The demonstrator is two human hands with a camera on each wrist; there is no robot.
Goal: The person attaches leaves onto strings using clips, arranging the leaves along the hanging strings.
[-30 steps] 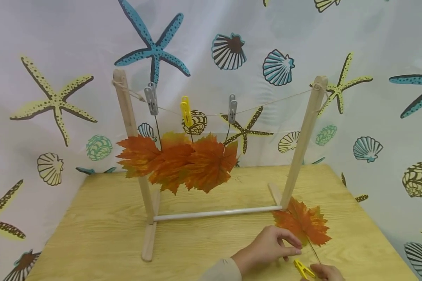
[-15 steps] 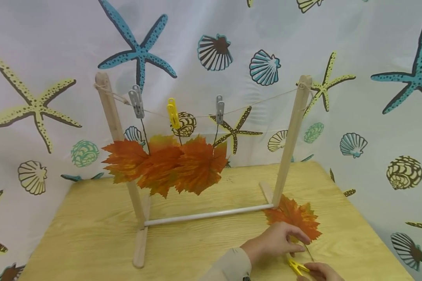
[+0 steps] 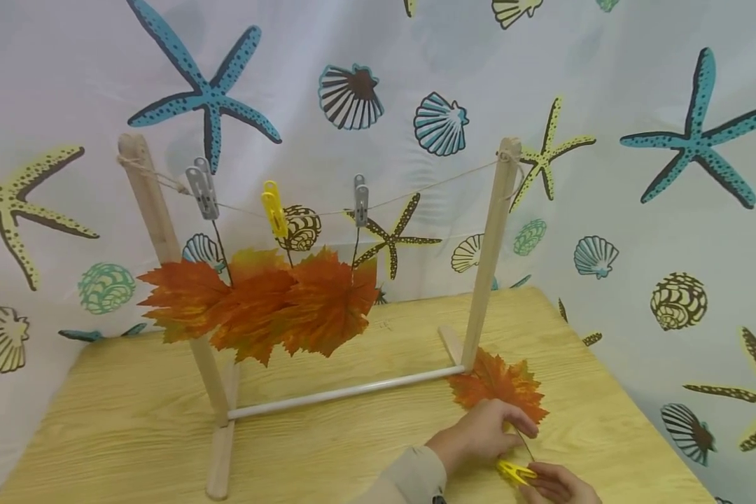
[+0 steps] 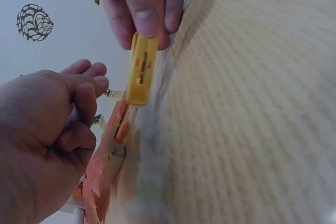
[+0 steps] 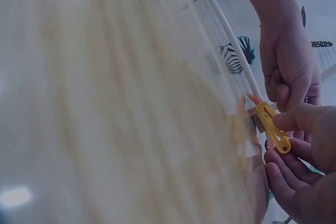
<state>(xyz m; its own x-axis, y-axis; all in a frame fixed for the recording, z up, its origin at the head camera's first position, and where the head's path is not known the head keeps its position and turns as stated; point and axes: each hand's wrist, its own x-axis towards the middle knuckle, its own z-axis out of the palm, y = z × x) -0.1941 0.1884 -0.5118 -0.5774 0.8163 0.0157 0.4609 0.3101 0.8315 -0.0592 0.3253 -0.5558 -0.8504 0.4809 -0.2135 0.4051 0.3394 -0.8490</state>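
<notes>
An orange artificial maple leaf [image 3: 500, 383] lies on the table by the foot of the rack's right post. My left hand [image 3: 486, 428] is at its thin stem [image 3: 526, 444], thumb and index finger curled about it. My right hand [image 3: 557, 483] pinches a yellow clothespin [image 3: 515, 471] between thumb and fingers, close beside the stem's lower end. In the left wrist view the clothespin [image 4: 143, 69] points toward the leaf [image 4: 105, 163], and the left fingers [image 4: 79, 135] are curled. From the right wrist, the clothespin [image 5: 273, 128] shows side-on in the right fingertips.
A wooden rack with a left post [image 3: 157, 217], right post [image 3: 493, 252] and white crossbar [image 3: 346, 392] stands on the table [image 3: 327, 448]. Three orange leaves [image 3: 258, 301] hang from its string by grey [image 3: 201, 189] and yellow [image 3: 274, 208] clothespins. A patterned curtain [image 3: 403, 42] stands behind.
The head view has turned right, so the rack shifts left in it. My left hand has come in from beside the leaf to its stem, and the right hand's clothespin is nearer that hand.
</notes>
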